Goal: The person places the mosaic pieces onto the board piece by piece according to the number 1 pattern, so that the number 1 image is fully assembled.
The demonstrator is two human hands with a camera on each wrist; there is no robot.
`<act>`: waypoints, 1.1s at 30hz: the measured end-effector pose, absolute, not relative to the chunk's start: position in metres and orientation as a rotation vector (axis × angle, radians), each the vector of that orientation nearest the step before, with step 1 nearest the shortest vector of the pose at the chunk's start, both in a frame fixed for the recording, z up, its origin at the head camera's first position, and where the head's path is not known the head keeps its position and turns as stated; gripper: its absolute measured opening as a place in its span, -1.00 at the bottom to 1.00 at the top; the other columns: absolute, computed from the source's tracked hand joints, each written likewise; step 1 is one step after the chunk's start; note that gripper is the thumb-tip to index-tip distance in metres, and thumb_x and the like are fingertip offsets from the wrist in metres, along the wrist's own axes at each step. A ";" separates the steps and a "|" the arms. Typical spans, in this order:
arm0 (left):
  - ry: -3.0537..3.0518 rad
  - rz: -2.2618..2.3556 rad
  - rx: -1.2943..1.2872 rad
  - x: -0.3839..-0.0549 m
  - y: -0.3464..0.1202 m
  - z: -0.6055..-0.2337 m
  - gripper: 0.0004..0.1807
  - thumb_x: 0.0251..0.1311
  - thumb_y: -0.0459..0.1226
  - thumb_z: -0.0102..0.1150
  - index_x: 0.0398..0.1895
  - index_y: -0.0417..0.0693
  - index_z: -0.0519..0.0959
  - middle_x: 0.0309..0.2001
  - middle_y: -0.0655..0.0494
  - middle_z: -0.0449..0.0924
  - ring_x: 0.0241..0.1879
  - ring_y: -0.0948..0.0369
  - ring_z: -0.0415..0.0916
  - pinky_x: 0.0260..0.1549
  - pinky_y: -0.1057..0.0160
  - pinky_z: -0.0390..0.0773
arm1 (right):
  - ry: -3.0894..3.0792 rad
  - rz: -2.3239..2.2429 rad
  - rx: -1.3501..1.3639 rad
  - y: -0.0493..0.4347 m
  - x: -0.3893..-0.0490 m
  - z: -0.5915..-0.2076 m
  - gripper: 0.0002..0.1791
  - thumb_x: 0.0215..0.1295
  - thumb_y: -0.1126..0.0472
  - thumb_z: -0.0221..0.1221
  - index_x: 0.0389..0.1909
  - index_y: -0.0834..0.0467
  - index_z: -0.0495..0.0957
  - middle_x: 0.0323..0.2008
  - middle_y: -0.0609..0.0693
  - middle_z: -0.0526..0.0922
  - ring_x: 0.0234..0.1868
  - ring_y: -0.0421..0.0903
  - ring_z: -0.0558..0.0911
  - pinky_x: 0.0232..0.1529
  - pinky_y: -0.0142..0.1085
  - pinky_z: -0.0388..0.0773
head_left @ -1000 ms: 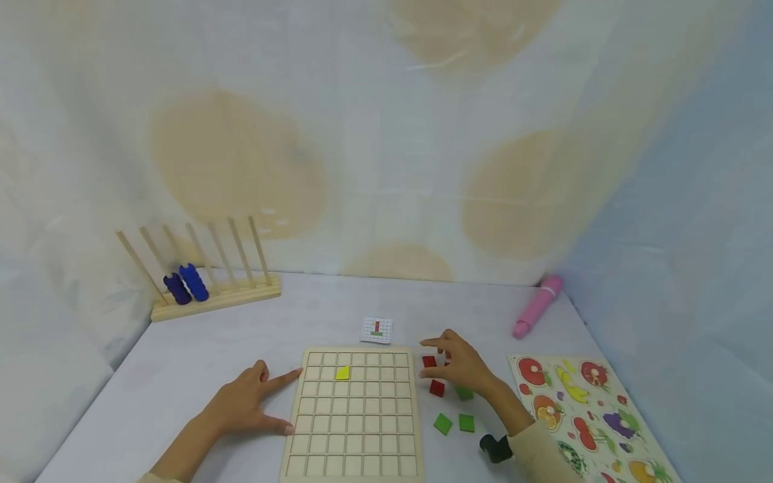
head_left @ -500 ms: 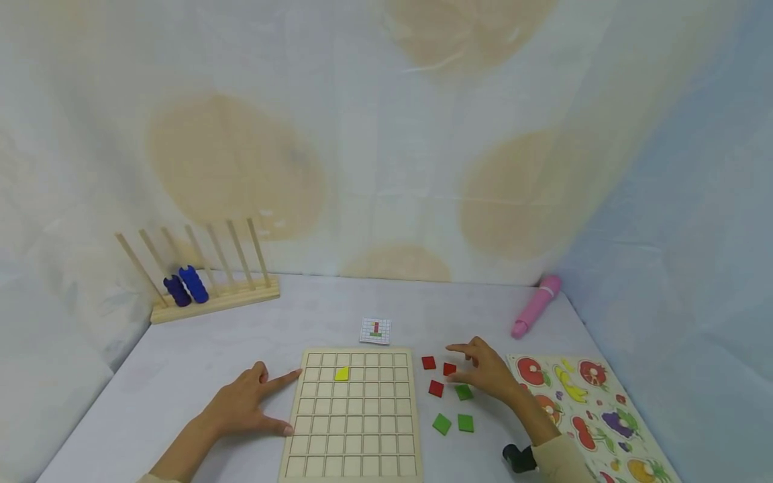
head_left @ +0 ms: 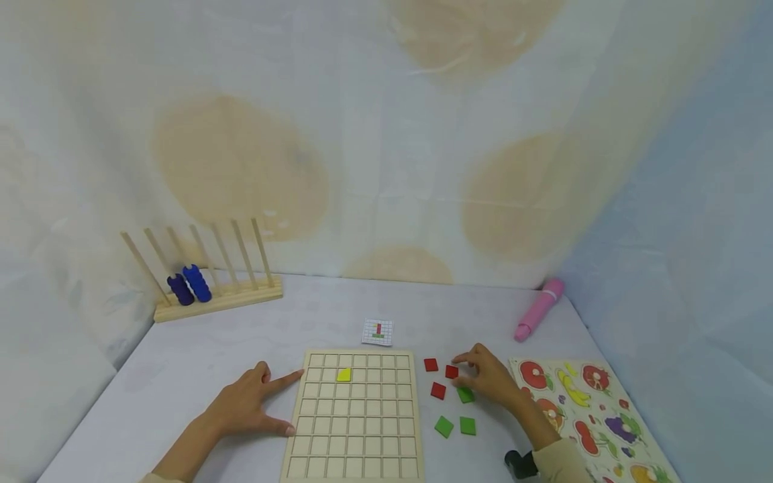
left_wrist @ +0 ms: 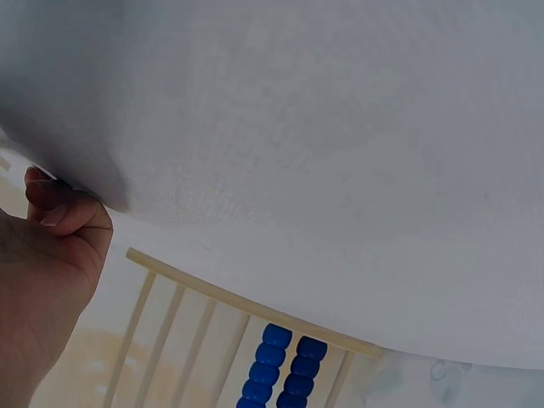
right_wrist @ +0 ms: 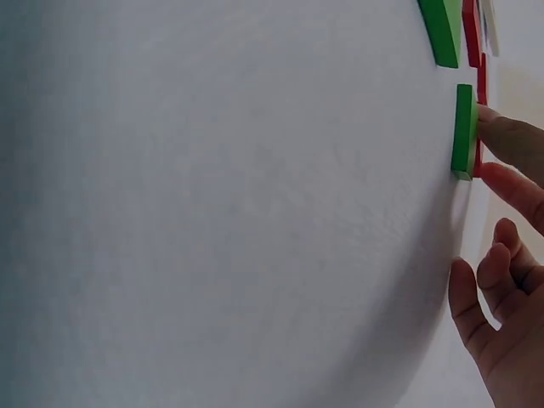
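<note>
Between left hand [head_left: 244,402] and right hand [head_left: 488,377] there's open air above the flat, pale wooden grid board [head_left: 356,407]; a small square green tile [head_left: 466,396] crowds the latter's thumb.

And here's the bare left hand [head_left: 241,406], thumb and index finger stretched apart in a wide fork! Across from it, the bare right hand [head_left: 488,379] bows thumb and index finger toward each other, tips apart, remaining fingers curled (beige fabric sleeve [head_left: 561,461] further up that forearm).
</note>
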State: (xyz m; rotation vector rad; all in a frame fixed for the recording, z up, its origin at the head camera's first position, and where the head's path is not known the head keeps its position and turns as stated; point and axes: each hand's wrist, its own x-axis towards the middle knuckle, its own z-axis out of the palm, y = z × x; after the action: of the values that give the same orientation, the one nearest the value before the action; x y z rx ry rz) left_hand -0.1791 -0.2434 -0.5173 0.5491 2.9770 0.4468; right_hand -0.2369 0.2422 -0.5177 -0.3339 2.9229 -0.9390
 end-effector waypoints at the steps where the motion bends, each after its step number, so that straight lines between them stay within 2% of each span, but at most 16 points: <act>1: 2.978 0.443 0.548 -0.179 -0.243 -0.517 0.10 -0.39 0.57 0.23 0.41 0.53 0.35 -0.24 0.18 0.17 -0.35 0.26 0.14 -0.56 0.33 0.19 | 2.923 -0.940 -0.330 0.242 -0.237 -0.519 -0.64 0.02 0.13 0.50 -0.11 0.03 0.72 -0.34 -0.10 0.39 -0.29 -0.16 0.37 -0.30 -0.37 0.36; 15: 2.983 0.435 0.542 -0.180 -0.244 -0.519 0.10 -0.40 0.58 0.23 0.40 0.53 0.36 -0.24 0.19 0.17 -0.35 0.26 0.14 -0.57 0.33 0.19 | 2.957 -0.992 -0.359 0.238 -0.237 -0.522 -0.79 0.05 0.18 0.48 -0.32 0.06 0.66 -0.31 -0.10 0.41 -0.28 -0.16 0.37 -0.28 -0.37 0.37; 25: 2.987 0.443 0.548 -0.179 -0.244 -0.519 0.09 -0.38 0.57 0.24 0.40 0.53 0.35 -0.24 0.19 0.16 -0.35 0.26 0.13 -0.57 0.34 0.18 | 2.954 -1.072 -0.382 0.231 -0.237 -0.517 -0.78 0.02 0.12 0.51 -0.35 0.00 0.66 -0.34 -0.12 0.38 -0.27 -0.16 0.35 -0.28 -0.39 0.37; 33: 2.986 0.428 0.546 -0.180 -0.244 -0.520 0.10 -0.39 0.58 0.23 0.41 0.54 0.34 -0.24 0.19 0.16 -0.35 0.26 0.14 -0.56 0.33 0.19 | 2.875 -1.229 -0.466 0.215 -0.238 -0.509 -0.78 0.02 0.16 0.50 -0.33 0.08 0.68 -0.34 -0.06 0.41 -0.27 -0.11 0.35 -0.28 -0.38 0.35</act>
State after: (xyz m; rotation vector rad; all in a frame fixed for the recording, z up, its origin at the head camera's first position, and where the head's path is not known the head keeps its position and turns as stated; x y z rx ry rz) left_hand -0.1801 -0.2442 -0.5201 0.5461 2.9861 0.4279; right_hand -0.2377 0.2154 -0.5094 -0.4665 2.8754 -1.2292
